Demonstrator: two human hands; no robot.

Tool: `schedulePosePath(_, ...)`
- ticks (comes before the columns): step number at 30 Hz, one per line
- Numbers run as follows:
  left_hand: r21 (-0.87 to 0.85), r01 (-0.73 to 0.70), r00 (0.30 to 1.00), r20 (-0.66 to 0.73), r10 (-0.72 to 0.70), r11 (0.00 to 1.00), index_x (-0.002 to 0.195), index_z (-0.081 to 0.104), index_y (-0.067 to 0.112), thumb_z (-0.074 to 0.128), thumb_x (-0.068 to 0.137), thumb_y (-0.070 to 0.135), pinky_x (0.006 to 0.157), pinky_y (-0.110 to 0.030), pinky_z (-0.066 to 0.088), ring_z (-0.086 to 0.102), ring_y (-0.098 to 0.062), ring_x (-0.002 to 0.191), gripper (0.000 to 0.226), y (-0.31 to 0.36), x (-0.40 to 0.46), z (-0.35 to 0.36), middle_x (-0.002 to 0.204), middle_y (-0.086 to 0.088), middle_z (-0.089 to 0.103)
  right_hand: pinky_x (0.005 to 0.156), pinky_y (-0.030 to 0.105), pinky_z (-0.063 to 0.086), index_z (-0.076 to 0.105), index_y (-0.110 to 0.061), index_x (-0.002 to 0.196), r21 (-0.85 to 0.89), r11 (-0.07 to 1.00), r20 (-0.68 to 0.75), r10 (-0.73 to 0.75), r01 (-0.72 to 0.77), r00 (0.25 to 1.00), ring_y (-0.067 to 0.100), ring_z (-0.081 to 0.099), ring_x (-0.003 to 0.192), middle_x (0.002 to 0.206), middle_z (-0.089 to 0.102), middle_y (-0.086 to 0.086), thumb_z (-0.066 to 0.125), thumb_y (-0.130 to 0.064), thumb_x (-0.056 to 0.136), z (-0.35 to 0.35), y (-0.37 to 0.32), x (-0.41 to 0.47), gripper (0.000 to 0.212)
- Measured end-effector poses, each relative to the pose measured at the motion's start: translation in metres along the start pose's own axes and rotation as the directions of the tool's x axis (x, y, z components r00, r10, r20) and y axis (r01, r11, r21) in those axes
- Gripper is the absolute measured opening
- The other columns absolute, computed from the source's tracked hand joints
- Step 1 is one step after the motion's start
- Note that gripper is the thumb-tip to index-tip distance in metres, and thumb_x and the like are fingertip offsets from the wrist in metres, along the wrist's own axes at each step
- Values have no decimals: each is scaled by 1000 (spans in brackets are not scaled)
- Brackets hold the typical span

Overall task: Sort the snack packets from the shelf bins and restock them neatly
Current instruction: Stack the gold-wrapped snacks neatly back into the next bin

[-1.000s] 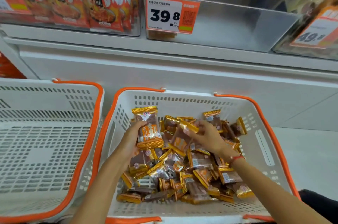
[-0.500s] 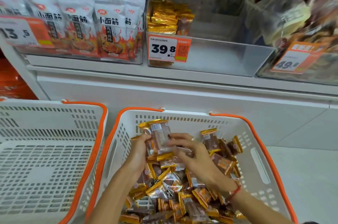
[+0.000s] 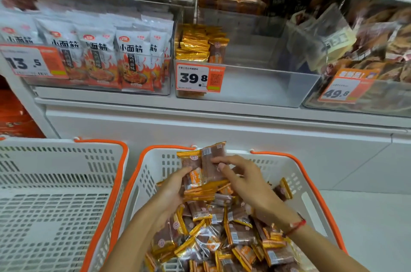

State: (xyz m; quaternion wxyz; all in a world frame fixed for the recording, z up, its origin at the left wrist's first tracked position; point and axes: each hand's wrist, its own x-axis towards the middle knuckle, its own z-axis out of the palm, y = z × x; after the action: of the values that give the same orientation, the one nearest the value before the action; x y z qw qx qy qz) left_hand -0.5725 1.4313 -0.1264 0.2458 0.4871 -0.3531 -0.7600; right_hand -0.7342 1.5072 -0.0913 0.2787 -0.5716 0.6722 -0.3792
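A white basket with an orange rim (image 3: 315, 185) holds a heap of gold-edged snack packets (image 3: 222, 234). Above the heap, my left hand (image 3: 171, 191) grips a small upright stack of these packets (image 3: 195, 174) from the left. My right hand (image 3: 242, 180) pinches the stack's right side, with fingers on a packet (image 3: 212, 160) that shows its barcode. On the shelf above, a clear bin (image 3: 255, 89) holds a neat stack of the same gold packets (image 3: 198, 42) at its left end, behind a price tag reading 39.8 (image 3: 200, 77).
A second white basket (image 3: 55, 194) stands to the left with nothing in it. White-and-red flame-printed bags (image 3: 131, 58) fill the bin on the left, behind a 13.5 tag. At the right, a bin of brown snacks (image 3: 378, 49) carries a 49.8 tag. Pale floor (image 3: 367, 227) lies at the right.
My right hand left the heap and joined my left on the held packets. Both hands rose with the stack, and my view tilted up toward the shelf.
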Motion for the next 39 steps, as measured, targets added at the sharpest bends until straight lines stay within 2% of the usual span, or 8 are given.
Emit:
schedulePosePath(4,-43,-43,994,95,46,998,114,64,3,38,102,19,52,-22,52,65,-19,64,32,18,-4,-1,90,-14,67,74,26,52,57,-33,127,51,998,186,-29,19,982,3,58,98,121,60,-14,48,0,92,-19,-12,7,49)
schedulePosePath(9,-22,-97,985,141,99,995,106,66,7,43,100,21,55,-23,54,68,-18,67,28,28,-15,10,86,-11,71,54,14,37,69,-31,101,-200,954,-146,-255,224,956,7,55,60,61,60,-11,74,-23,82,-25,-26,19,21)
schedulePosePath(13,23,-133,990,38,132,991,119,60,3,47,99,19,56,-21,52,67,-19,72,29,25,-10,6,95,-14,70,48,18,25,74,-30,90,92,989,-247,-91,117,965,5,32,44,44,34,-10,71,-30,84,-43,-37,33,6)
schedulePosePath(17,80,-191,982,19,190,978,133,53,21,51,97,37,109,-49,36,54,-24,122,40,23,-12,1,131,-7,59,54,28,25,76,-17,83,151,988,-260,9,32,966,13,29,54,54,35,0,67,-35,87,-57,-38,41,21)
schedulePosePath(22,60,-168,985,-39,170,984,132,55,26,60,75,55,112,-53,33,50,-27,127,64,20,-3,4,136,-7,57,54,20,25,62,-9,71,99,986,97,128,-137,987,8,33,52,52,37,-10,59,-40,92,-54,-46,38,37)
schedulePosePath(25,-16,-141,989,-39,141,990,118,64,12,48,97,37,103,-47,44,61,-33,113,36,28,-12,14,117,-16,68,49,11,29,52,-7,66,105,983,167,132,-150,977,1,41,43,43,43,-13,59,-28,95,-31,-42,35,36)
schedulePosePath(33,83,-317,947,84,310,945,132,54,37,66,61,79,108,-52,37,55,-24,123,83,28,-25,27,131,-2,61,56,14,42,66,-10,97,222,974,-24,48,-42,999,6,55,52,65,62,0,66,-34,89,-6,-46,27,25)
schedulePosePath(39,104,-575,815,162,557,811,114,51,45,56,89,44,83,-15,47,62,6,101,26,71,-46,40,116,17,63,95,24,47,44,-32,130,239,966,224,40,-94,974,2,57,113,124,57,-14,67,-39,86,-47,-85,44,50)
